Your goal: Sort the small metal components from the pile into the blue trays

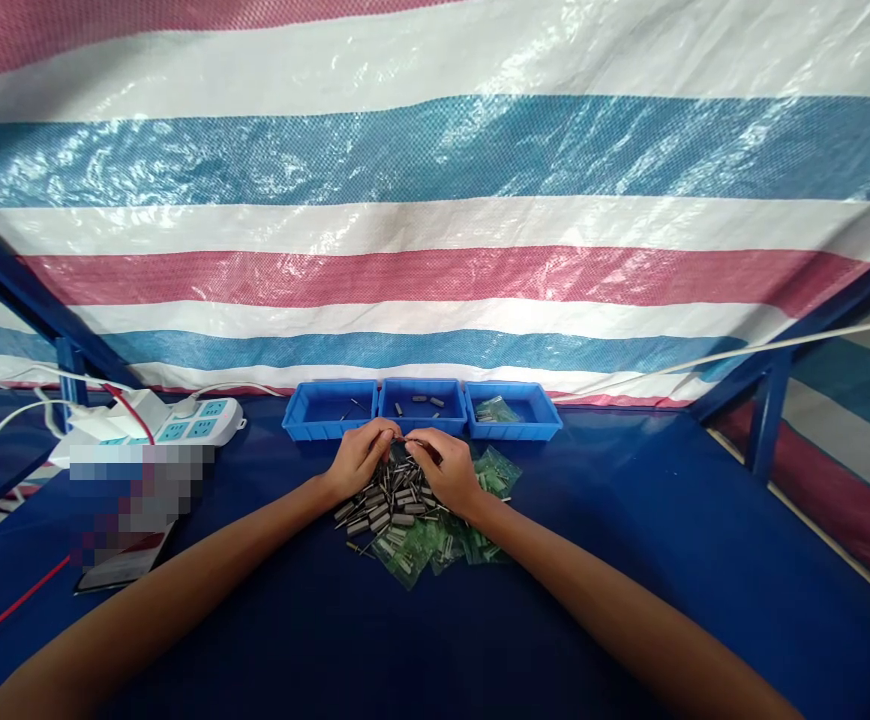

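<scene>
My left hand (362, 457) and my right hand (446, 468) meet above a pile of small metal parts (388, 503), just in front of the blue trays. The fingers of both hands are pinched together around something small between them, too small to make out. Grey cylinders and thin pins make up the pile. Greenish plastic bags (409, 548) with small parts inside lie along its front and right. Behind my hands stand the left tray (306, 425) with a few thin pins, the middle tray (410, 387) with several grey cylinders, and the right tray (514, 431) with a greenish bag.
A white power strip (221, 424) with plugs and cables sits at the left back. In front of it lies a flat dark-edged object (126, 568), partly blurred out. A red cable (22, 604) crosses the left side. Blue metal frame bars and a striped sheet (435, 350) stand behind the table.
</scene>
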Tool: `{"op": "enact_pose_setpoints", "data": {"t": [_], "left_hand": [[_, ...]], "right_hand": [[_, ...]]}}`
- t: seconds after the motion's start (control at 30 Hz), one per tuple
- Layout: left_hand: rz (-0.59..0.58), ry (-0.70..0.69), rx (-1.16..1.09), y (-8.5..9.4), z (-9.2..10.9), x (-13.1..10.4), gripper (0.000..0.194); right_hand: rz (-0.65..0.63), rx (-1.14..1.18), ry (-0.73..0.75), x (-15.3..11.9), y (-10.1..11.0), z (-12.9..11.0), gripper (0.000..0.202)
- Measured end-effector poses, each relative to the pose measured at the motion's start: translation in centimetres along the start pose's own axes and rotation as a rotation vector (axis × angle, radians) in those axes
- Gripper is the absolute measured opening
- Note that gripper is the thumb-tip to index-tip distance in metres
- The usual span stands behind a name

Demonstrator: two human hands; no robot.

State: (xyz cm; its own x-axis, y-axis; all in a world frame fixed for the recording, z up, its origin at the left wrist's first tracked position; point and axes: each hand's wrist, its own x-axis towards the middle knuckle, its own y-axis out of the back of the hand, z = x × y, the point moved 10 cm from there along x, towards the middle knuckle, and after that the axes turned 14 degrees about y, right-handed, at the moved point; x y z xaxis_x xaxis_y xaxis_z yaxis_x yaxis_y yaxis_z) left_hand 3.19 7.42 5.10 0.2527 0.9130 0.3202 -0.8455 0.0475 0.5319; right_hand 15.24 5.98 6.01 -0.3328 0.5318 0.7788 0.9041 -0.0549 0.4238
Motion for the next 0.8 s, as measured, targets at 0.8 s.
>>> {"op": "enact_pose_setpoints", "data": {"t": [0.8], "left_hand": [[0.006, 0.002, 0.018, 0.12, 0.48, 0.01, 0.028]], "right_hand": [[-0.003, 0.004, 0.005, 0.02, -0.06, -0.14, 0.022]]}}
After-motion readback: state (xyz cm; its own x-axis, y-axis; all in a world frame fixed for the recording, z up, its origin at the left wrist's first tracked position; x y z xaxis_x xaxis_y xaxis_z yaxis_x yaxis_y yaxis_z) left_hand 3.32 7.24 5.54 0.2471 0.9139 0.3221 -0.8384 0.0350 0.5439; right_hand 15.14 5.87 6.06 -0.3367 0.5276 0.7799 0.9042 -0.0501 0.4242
